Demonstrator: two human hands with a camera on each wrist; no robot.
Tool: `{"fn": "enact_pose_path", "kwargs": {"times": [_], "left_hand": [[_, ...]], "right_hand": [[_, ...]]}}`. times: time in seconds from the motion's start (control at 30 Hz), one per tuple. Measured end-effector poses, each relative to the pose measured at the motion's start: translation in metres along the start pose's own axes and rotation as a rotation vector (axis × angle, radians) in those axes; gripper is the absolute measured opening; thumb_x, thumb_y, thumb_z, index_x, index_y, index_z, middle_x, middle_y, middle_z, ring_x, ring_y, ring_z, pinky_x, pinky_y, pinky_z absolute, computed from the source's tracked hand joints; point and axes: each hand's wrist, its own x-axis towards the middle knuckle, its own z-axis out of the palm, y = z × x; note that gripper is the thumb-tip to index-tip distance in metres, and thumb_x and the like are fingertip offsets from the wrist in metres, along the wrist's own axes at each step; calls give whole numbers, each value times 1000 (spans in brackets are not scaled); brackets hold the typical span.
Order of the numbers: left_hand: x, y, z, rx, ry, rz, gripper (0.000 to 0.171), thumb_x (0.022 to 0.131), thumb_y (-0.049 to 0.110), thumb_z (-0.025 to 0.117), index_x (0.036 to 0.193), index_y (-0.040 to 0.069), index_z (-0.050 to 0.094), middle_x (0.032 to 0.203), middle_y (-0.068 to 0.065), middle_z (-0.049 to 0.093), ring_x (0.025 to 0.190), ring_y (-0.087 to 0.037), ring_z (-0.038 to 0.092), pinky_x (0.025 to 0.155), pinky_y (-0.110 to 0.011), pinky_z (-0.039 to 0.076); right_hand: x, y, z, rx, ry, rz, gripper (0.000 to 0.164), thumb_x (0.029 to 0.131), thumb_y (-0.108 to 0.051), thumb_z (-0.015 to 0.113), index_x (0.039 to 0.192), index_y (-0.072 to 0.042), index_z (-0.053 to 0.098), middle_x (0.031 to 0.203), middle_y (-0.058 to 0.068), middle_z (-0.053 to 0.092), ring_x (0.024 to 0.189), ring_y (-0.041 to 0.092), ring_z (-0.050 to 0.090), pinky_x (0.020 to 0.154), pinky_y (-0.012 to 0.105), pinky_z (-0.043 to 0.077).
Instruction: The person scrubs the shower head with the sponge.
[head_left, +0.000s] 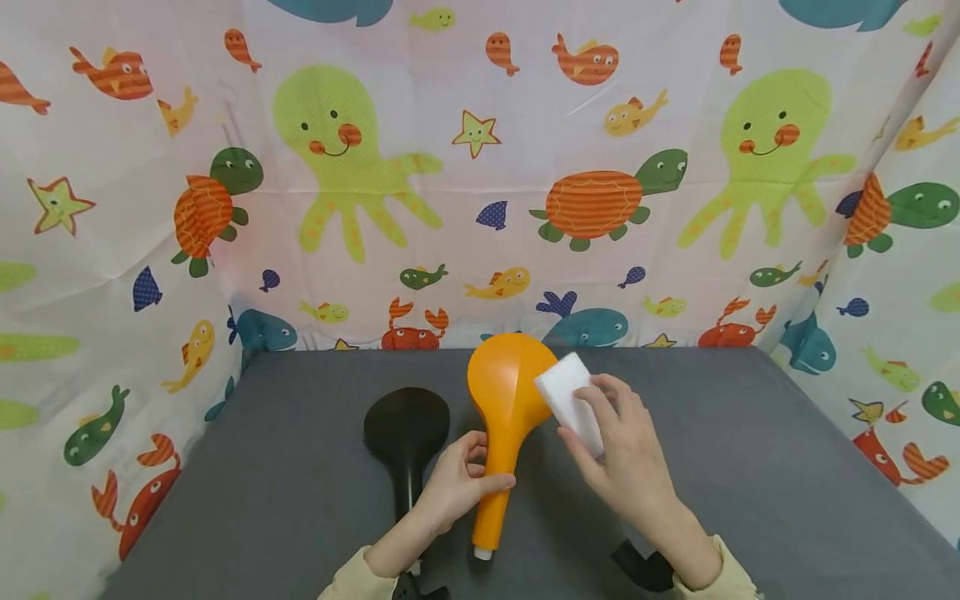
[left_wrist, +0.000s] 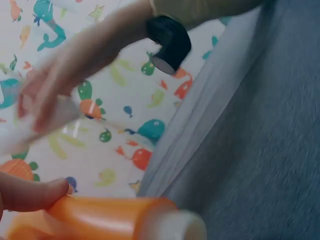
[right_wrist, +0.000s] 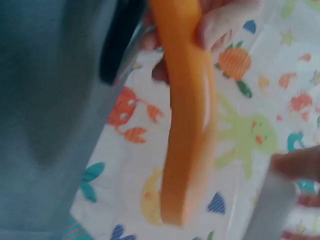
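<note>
My left hand (head_left: 463, 477) grips an orange hand shower head (head_left: 510, 383) by its handle, thumb across the front. The round head points up and away, and the white end of the handle points toward me. My right hand (head_left: 626, 442) holds a white sponge block (head_left: 573, 400) between thumb and fingers; in the head view its corner overlaps the right edge of the orange head. A black shower head (head_left: 407, 425) lies on the table just left of my left hand, its lower handle partly hidden by that arm.
Both shower heads are over a dark grey table (head_left: 300, 500). A white curtain (head_left: 480, 275) printed with sea animals closes off the back and both sides. Black straps (head_left: 645, 568) go round the wrists below pale yellow sleeves.
</note>
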Motion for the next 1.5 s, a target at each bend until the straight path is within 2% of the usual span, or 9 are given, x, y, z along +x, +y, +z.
{"fn": "enact_pose_path", "kwargs": {"times": [0.13, 0.3, 0.4, 0.67, 0.97, 1.07, 1.23, 1.3, 1.5], "left_hand": [[-3, 4, -2, 19, -17, 147, 49, 78, 11, 74, 119, -2, 50, 105, -13, 61, 82, -24, 66, 72, -33, 54], [-7, 9, -1, 51, -25, 286, 49, 79, 8, 73, 120, 0, 49, 110, -16, 60, 88, -24, 66, 73, -29, 54], [-9, 10, -1, 69, -28, 310, 45, 79, 7, 74, 117, 1, 52, 105, -14, 61, 86, -23, 67, 73, -28, 54], [-12, 12, 1, 186, -10, 313, 41, 78, 18, 76, 114, 10, 56, 102, -5, 63, 88, -15, 64, 77, -27, 52], [-9, 8, 0, 142, 2, 361, 43, 76, 5, 75, 113, 4, 55, 104, -12, 63, 85, -19, 67, 72, -26, 53], [-9, 8, 0, 160, 15, 351, 42, 76, 7, 76, 112, 6, 55, 104, -10, 63, 85, -17, 66, 73, -27, 53], [-10, 8, 1, 210, 35, 355, 43, 75, 12, 78, 112, 10, 57, 104, -5, 63, 87, -17, 66, 76, -29, 53], [-11, 8, 1, 228, 37, 364, 43, 75, 11, 78, 112, 10, 57, 104, -6, 63, 87, -17, 66, 75, -28, 53], [-10, 7, 1, 227, 48, 378, 41, 75, 13, 78, 110, 9, 57, 102, -7, 63, 84, -14, 66, 73, -24, 52]], "right_hand": [[11, -15, 5, 52, 19, -290, 38, 95, -42, 45, 115, -13, 60, 127, 16, 49, 106, 34, 47, 78, 46, 37], [21, -23, 18, -23, 62, -515, 35, 99, -34, 42, 119, -14, 62, 128, 13, 52, 108, 36, 48, 81, 48, 34], [31, -20, 19, -54, 139, -494, 35, 99, -34, 43, 119, -13, 62, 127, 14, 53, 109, 38, 48, 79, 48, 33], [52, -9, 11, -70, 265, -174, 41, 97, -33, 43, 125, -7, 57, 132, 20, 46, 111, 43, 41, 79, 53, 30], [31, -29, 24, -27, 112, -512, 40, 92, -22, 40, 125, -7, 56, 131, 18, 48, 108, 41, 44, 81, 48, 36], [39, -24, 21, -36, 148, -458, 40, 92, -22, 42, 125, -7, 56, 132, 19, 48, 108, 42, 45, 80, 50, 37], [54, -11, 10, -75, 272, -156, 44, 95, -29, 43, 129, -4, 52, 134, 22, 44, 105, 45, 41, 77, 53, 37], [55, -9, 7, -94, 279, -106, 46, 96, -32, 41, 130, -2, 51, 134, 23, 43, 104, 46, 41, 77, 54, 37], [42, -17, 15, -65, 162, -374, 41, 95, -25, 40, 127, -5, 54, 133, 21, 46, 109, 46, 43, 82, 56, 40]]}}
